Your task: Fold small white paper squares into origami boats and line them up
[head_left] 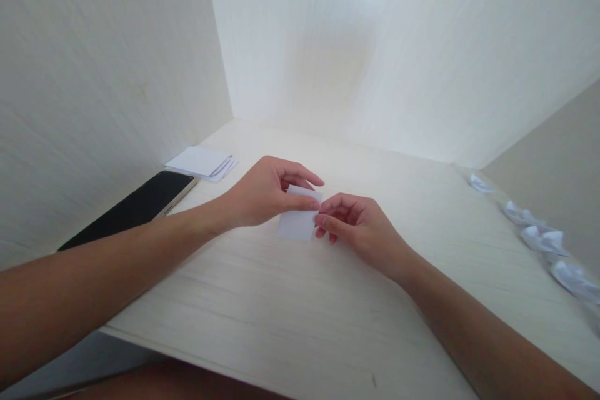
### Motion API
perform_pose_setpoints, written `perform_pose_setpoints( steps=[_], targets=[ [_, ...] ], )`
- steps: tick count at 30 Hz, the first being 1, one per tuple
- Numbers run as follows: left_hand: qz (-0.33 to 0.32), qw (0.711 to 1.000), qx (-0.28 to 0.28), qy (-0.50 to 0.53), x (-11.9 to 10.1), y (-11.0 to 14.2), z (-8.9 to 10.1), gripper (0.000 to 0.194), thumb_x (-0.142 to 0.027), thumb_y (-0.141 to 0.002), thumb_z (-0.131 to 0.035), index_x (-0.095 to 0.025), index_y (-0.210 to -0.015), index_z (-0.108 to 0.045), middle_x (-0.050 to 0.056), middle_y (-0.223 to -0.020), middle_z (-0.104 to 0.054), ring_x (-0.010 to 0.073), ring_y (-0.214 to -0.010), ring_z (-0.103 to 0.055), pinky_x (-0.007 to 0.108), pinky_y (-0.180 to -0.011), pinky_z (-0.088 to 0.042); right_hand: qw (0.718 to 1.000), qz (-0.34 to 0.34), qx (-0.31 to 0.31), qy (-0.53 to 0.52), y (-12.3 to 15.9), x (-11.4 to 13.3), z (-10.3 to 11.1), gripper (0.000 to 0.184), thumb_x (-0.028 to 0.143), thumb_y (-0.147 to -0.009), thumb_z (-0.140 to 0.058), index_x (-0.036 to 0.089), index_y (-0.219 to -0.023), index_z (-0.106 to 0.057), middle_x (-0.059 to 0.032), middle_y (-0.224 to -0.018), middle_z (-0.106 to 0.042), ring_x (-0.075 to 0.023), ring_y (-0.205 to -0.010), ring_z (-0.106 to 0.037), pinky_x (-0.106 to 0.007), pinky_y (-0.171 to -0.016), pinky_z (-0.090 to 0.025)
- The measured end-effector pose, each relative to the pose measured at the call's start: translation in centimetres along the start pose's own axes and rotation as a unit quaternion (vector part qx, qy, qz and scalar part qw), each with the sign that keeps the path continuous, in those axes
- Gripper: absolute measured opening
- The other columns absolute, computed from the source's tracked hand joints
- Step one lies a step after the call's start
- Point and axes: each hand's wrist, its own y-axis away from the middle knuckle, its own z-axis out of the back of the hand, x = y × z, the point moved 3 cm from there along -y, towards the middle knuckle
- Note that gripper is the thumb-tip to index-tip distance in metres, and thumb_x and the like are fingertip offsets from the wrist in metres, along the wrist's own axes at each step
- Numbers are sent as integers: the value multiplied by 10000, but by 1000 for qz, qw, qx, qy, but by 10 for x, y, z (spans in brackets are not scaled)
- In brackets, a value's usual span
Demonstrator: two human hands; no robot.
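A small white piece of paper (296, 222) lies on the pale wooden desk (290, 306), near its middle. My left hand (267, 190) pinches the paper's upper edge between thumb and fingers. My right hand (359, 225) grips the paper's right side with its fingertips. Both hands meet at the paper's top right corner. Part of the paper is hidden under the fingers.
A black phone (135, 205) lies along the left wall. Behind it sits a small stack of white paper sheets (201, 162). Several folded white paper pieces (544, 237) line the desk's right edge. Pale walls enclose the desk at the left and back.
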Motion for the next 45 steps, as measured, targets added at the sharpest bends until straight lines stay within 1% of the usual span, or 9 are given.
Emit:
perform_pose_setpoints(
  steps=[5, 9, 13, 17, 22, 28, 36, 40, 45],
  targets=[
    [52, 996, -23, 67, 5, 4, -8, 570, -214, -671, -896, -164, -1203, -698, 62, -883, -821, 193, -748, -758, 274, -653, -575, 999, 36, -37, -4, -1, 1, 1, 239, 370, -800, -811, 180, -831, -669, 6, -687, -705, -115, -605, -622, -247, -562, -479],
    [99, 981, -49, 158, 10, 6, -14, 500, -157, -674, -885, -162, -1138, -700, 60, -878, -811, 180, -771, -755, 286, -708, -593, 995, 75, -65, -11, 0, 3, 1, 243, 333, -824, -802, 199, -833, -600, 22, -692, -683, -124, -618, -650, -248, -568, -498],
    [143, 967, -58, 203, 13, 6, -15, 484, -140, -688, -882, -147, -1139, -705, 53, -802, -788, 154, -690, -727, 256, -643, -559, 984, 149, -63, 72, 5, 8, 1, 41, 225, -935, -650, 210, -923, -613, 16, -757, -686, -133, -670, -683, -262, -604, -528],
    [168, 953, -64, 246, 12, 5, -15, 553, -169, -654, -930, -134, -1157, -703, 63, -838, -778, 161, -696, -724, 269, -643, -560, 925, 270, -67, 259, 12, 16, 1, 129, 99, -920, -636, 204, -967, -694, -31, -929, -715, -125, -741, -665, -260, -644, -537],
    [168, 952, -88, 240, 8, 6, -17, 631, -228, -577, -985, -127, -1134, -707, 35, -801, -743, 144, -655, -681, 266, -610, -530, 881, 353, -55, 309, 13, 18, 3, 159, 54, -907, -677, 191, -962, -738, -48, -973, -700, -133, -822, -667, -264, -713, -556],
    [140, 958, -34, 248, 9, 5, -22, 400, -206, -583, -961, -110, -896, -731, 39, -813, -742, 125, -708, -662, 236, -650, -499, 882, 366, -71, 288, 10, 16, 2, 166, 63, -921, -681, 206, -964, -753, -48, -953, -713, -149, -840, -685, -272, -702, -562],
    [63, 987, -22, 146, 8, 7, -19, 269, -312, -742, -877, -121, -886, -754, 26, -780, -734, 121, -704, -654, 231, -643, -497, 899, 321, -99, 281, 11, 23, 0, 148, 109, -941, -674, 222, -868, -738, -23, -857, -693, -145, -763, -653, -281, -658, -528],
    [78, 986, -9, 147, 4, 8, -20, 227, -259, -733, -867, -113, -867, -755, 41, -766, -746, 150, -693, -700, 288, -695, -591, 897, 311, -116, 291, 12, 23, -1, 125, 137, -945, -677, 225, -862, -713, -11, -819, -655, -139, -705, -612, -275, -600, -483],
    [92, 982, 17, 161, 4, 7, -21, 149, -216, -751, -836, -115, -834, -765, 39, -772, -739, 142, -711, -689, 270, -660, -611, 886, 333, -119, 301, 14, 23, -3, 92, 152, -938, -706, 201, -861, -705, -14, -806, -630, -139, -708, -600, -281, -631, -482]
  ],
)
